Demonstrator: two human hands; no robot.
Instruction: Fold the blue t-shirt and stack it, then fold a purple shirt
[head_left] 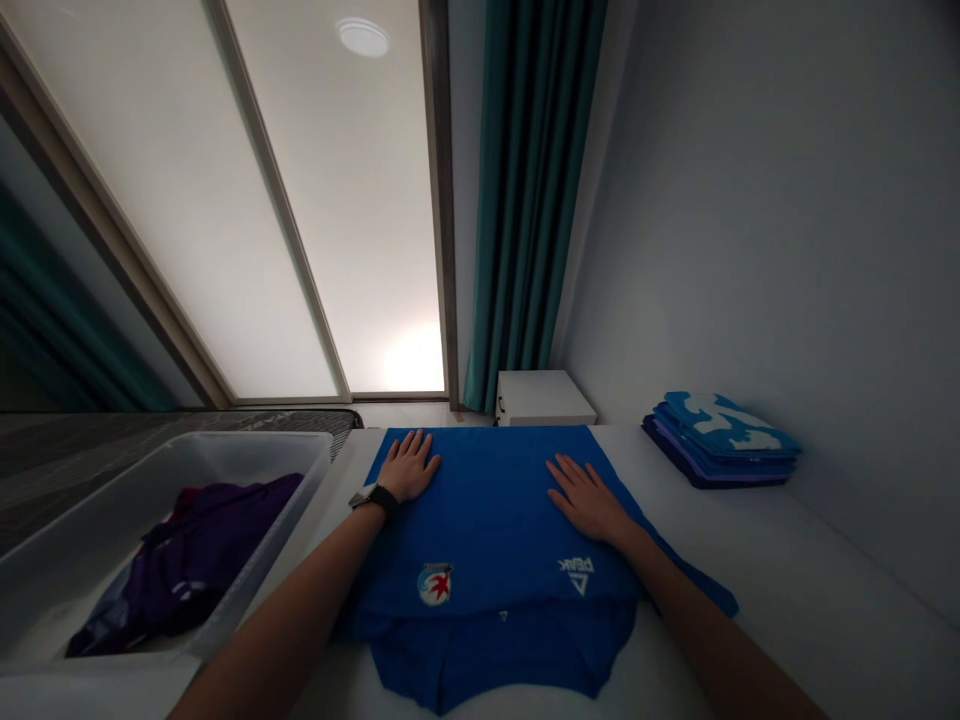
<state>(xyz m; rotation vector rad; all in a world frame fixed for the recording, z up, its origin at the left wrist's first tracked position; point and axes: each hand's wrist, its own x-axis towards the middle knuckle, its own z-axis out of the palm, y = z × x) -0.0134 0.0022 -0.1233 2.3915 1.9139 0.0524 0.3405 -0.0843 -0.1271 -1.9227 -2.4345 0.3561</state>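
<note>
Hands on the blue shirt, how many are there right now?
2. The left hand, with a watch at the wrist, lies flat on the far left of the blue shirt; the right hand lies flat on its far right. No other hands show.

A: What is the blue shirt (487, 520) hiding?
B: It is covering the middle of the table (787, 560). The left hand (409, 467) and right hand (585, 497), lying flat on it, are hiding their own palms, and both forearms are running off the picture's bottom edge.
A: And the round badge (435, 583)?
B: Its lettering is coming out too small to read.
A: The bin (296, 505) beside the table's left edge?
B: The picture's left edge is cutting it off, and its wall is hiding part of the purple clothes (195, 560). The table's far edge is hiding the white cabinet (544, 398)'s base.
</note>
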